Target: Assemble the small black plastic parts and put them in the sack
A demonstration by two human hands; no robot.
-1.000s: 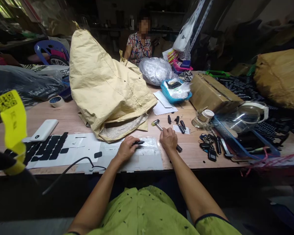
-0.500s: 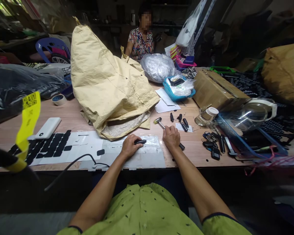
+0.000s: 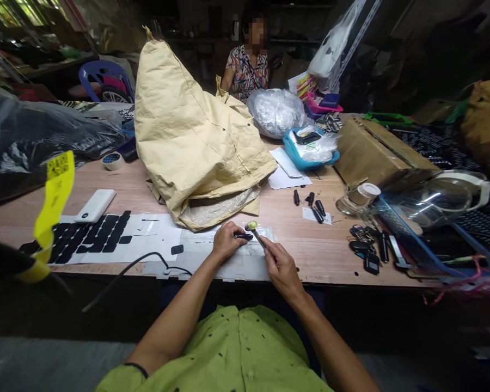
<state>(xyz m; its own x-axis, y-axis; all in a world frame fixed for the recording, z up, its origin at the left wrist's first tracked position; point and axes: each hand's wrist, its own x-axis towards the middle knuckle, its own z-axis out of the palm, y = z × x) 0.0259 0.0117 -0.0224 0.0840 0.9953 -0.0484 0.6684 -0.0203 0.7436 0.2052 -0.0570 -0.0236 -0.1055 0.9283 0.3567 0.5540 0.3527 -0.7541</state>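
My left hand [image 3: 226,239] is closed around a small black part [image 3: 243,236], pen-like and dark, whose exact kind I cannot make out. It lies low over a clear plastic sheet [image 3: 204,251] on the table. A small hammer [image 3: 258,235] with a yellowish face is in my right hand [image 3: 282,265], fingers wrapped round its handle. The hammer's head is raised right beside the black part; whether they touch I cannot tell. To the left, several black rounded pieces [image 3: 106,234] lie in rows on white paper [image 3: 155,239], and one single black piece [image 3: 177,249] sits near the sheet.
A big tan sack [image 3: 196,136] stands beyond my hands. Several black pieces [image 3: 318,209], keys [image 3: 361,245], a glass jar [image 3: 357,198] and a blue tray [image 3: 404,239] lie right. A white power bank [image 3: 96,206] rests left. Another person [image 3: 248,68] sits across the table.
My right hand has lifted the hammer from the right and swung its head leftward to the black part. My left hand keeps its hold. The whole view has shifted slightly.
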